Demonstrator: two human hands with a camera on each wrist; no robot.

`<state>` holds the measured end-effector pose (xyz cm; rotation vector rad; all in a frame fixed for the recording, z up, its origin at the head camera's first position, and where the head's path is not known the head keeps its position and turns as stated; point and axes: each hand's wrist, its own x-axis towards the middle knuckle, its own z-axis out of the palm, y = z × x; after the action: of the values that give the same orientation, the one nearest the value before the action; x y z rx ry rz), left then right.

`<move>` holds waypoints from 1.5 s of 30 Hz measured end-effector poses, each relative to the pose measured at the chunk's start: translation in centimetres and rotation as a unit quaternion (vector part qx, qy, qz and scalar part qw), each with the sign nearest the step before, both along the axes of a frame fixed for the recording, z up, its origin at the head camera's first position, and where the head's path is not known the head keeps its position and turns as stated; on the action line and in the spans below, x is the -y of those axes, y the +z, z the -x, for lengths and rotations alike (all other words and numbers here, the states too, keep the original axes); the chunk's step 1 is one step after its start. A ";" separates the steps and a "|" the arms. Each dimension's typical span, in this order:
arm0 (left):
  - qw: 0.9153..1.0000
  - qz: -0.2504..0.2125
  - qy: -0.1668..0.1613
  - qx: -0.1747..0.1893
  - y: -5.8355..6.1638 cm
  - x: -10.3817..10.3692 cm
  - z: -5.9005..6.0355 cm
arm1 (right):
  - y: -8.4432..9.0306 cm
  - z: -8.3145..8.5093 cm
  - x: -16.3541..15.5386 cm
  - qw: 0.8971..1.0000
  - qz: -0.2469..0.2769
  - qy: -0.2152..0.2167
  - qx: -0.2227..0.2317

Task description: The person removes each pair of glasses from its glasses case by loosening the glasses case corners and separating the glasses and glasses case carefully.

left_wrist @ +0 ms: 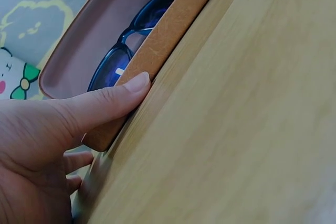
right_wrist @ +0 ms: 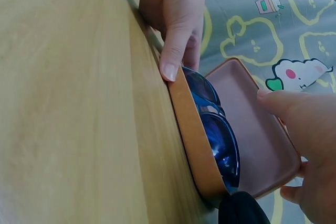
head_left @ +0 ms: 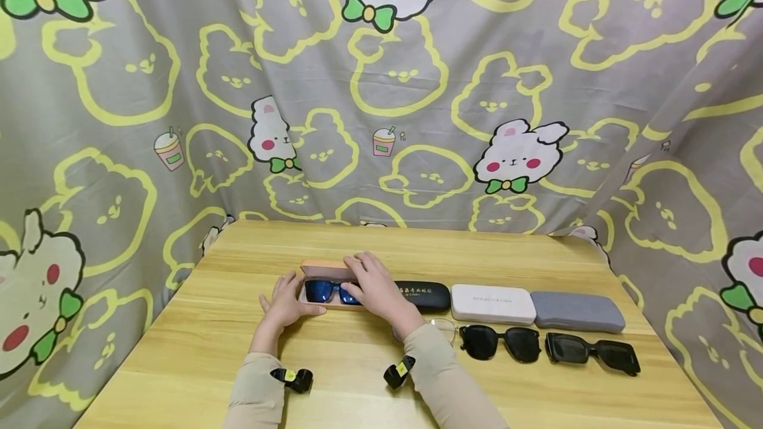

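An orange-brown glasses case [left_wrist: 170, 32] stands on the table with its lid [right_wrist: 252, 135] raised, showing a pinkish lining. Inside lie dark-framed sunglasses [head_left: 320, 290] with blue lenses. My left hand [head_left: 286, 303] grips the case's left end, thumb on the front wall and fingers round the far side. At the other end, my right hand [head_left: 378, 293] holds the lid by its edge; in the right wrist view its thumb lies on the lid's rim with fingers behind. In the head view the right hand covers the case's right end.
Rightward along the table [head_left: 179, 363] are a black case [head_left: 426, 296], a white case [head_left: 493, 304] and a grey-blue case [head_left: 578, 310]. Before them lie clear glasses [head_left: 443, 330], partly hidden by the right arm, black sunglasses [head_left: 499, 343] and rectangular sunglasses [head_left: 593, 352]. A patterned curtain [head_left: 417, 98] surrounds the table.
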<state>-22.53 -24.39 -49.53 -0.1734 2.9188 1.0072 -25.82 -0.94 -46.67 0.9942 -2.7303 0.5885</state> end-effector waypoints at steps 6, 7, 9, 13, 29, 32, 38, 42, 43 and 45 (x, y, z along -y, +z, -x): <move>1.000 -0.004 -0.006 -0.003 -0.1 0.0 -0.1 | -0.4 -0.3 0.5 0.999 0.001 0.012 -0.046; 1.000 -0.004 -0.007 -0.003 -0.1 0.0 -0.1 | -0.4 -0.4 0.6 0.999 0.001 0.012 -0.051; 1.000 -0.002 -0.007 -0.002 -0.1 0.0 -0.2 | -0.4 -0.5 0.7 0.998 0.001 0.010 -0.056; 1.000 -0.002 -0.008 -0.001 -0.3 0.1 -0.2 | -0.2 -0.8 1.1 0.998 -0.014 -0.001 -0.061; 1.000 -0.013 -0.008 -0.001 -0.3 0.0 -0.3 | -0.7 -1.2 2.4 0.995 -0.052 -0.036 -0.080; 1.000 -0.015 -0.008 -0.001 -0.3 0.1 -0.3 | -0.7 -1.4 2.9 0.993 -0.056 -0.055 -0.086; 1.000 -0.021 -0.010 -0.005 -0.3 0.1 -0.1 | -0.9 -1.6 3.8 0.989 -0.058 -0.088 -0.105; 1.000 -0.023 -0.009 -0.006 -0.3 0.2 -0.1 | -0.9 -1.7 4.2 0.988 -0.056 -0.100 -0.107; 1.000 -0.023 -0.009 -0.007 -0.2 0.1 -0.1 | -0.9 -1.7 4.3 0.987 -0.057 -0.102 -0.107; 1.000 -0.025 -0.008 -0.007 -0.2 0.1 -0.1 | -0.9 -1.7 4.4 0.987 -0.060 -0.106 -0.108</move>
<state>-22.44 -24.50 -49.71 -0.1409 2.8984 1.0818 -24.08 -5.36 -47.56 0.7284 -2.6539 0.2653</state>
